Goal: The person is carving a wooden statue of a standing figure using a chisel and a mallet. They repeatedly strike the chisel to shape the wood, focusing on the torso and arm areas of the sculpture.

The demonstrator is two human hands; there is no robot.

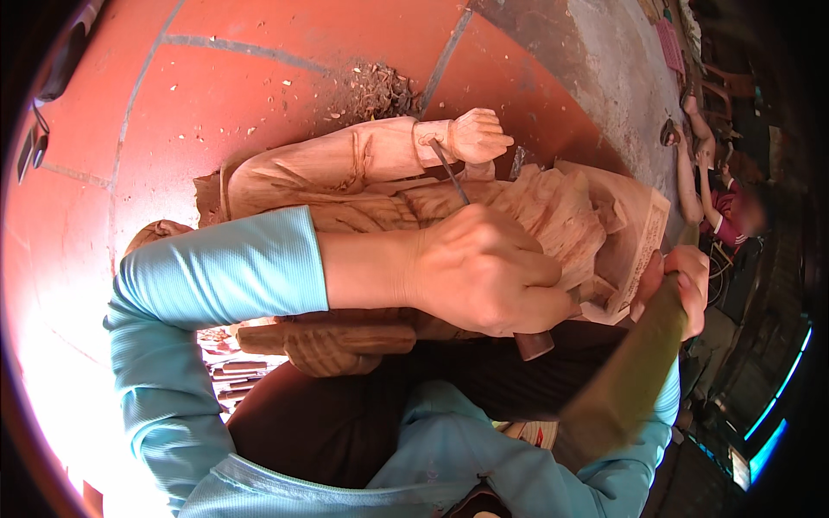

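A carved wooden figure [294, 177] lies across my lap, with folded robes, a sleeved arm and a carved fist [480, 136]. My left hand [492, 272] is closed round a chisel [448, 167]. Its thin metal blade meets the carved cuff just beside the fist, and the end of its wooden handle [534, 345] sticks out below my fingers. On the right, my right hand [689, 289] grips a wooden mallet [635, 367], whose thick body is smeared by motion and stands apart from the chisel handle. A second carved hand [332, 352] shows below my left forearm.
Dark wood shavings [380, 91] are heaped on the red tile floor [250, 86] beyond the figure. Several tools [235, 380] lie in a row at lower left. A person in a dark red top [734, 216] sits at far right. Dark objects [34, 142] lie at the left edge.
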